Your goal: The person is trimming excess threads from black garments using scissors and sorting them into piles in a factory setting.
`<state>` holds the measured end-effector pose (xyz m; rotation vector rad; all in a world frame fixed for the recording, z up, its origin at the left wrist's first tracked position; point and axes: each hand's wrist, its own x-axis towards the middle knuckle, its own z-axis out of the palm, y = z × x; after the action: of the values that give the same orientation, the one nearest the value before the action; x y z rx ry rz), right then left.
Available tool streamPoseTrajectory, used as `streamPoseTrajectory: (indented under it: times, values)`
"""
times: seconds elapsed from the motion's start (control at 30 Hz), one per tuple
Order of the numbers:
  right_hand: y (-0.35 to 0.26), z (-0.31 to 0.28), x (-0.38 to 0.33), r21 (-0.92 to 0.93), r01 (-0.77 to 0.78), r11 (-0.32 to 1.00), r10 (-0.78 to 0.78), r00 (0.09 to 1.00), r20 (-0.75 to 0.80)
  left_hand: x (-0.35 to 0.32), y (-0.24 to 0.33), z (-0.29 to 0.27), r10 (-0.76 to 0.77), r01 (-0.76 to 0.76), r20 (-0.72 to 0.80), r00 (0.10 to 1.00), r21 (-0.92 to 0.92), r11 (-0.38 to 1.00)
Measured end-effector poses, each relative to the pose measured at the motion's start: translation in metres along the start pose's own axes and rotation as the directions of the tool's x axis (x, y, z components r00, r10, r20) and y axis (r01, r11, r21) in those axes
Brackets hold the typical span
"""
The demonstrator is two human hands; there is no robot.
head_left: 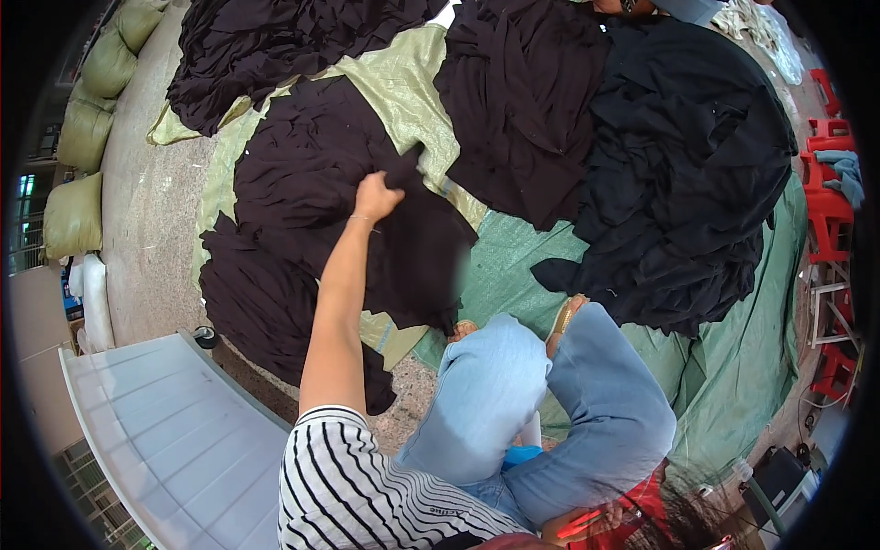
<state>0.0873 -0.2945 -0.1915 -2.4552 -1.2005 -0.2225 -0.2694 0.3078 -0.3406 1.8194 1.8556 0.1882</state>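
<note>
Speckled floor (156, 183), with a green sheet (513, 243) and a pale yellow sheet (417, 64) spread under heaps of cloth. Stuffed sacks (73, 215) at 9 o'clock, red stools (830, 225) at 3, a pale ribbed panel (174, 403) at 8. Clock read from mid-view.

Dark brown cloth (302, 174) heaped at 10 to 11 o'clock; black cloth (678, 174) at 2. Person seated, jeans-clad knees bent toward 12.

Left arm nearly straight, reaching up from the striped sleeve toward 11 o'clock. Left hand (377, 195) over the brown cloth, fingers curled, thumb out toward 3; cannot tell whether a fold is pinched. Hands well apart.

Right hand (557, 526) apparently at 5 o'clock, near something red (587, 524); mostly hidden, grip cannot be told. Hair strands cross that corner. Brown cloth's edge blurred beside the green sheet. Another person cut off at 1 o'clock.
</note>
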Motion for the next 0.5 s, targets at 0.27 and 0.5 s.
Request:
streamPoseTrajectory:
  times: [0.27,0.5]
  values:
    - [0.004,-0.009,-0.007,0.083,0.061,0.995,-0.058,0.998,-0.040,-0.042,-0.050,-0.184,-0.329,-0.278,-0.283,0.901,-0.959,0.064]
    - [-0.018,-0.028,0.005,0.197,0.213,0.957,-0.194,0.974,-0.115,-0.147,-0.016,-0.372,-0.223,-0.637,-0.666,0.712,-0.746,0.192]
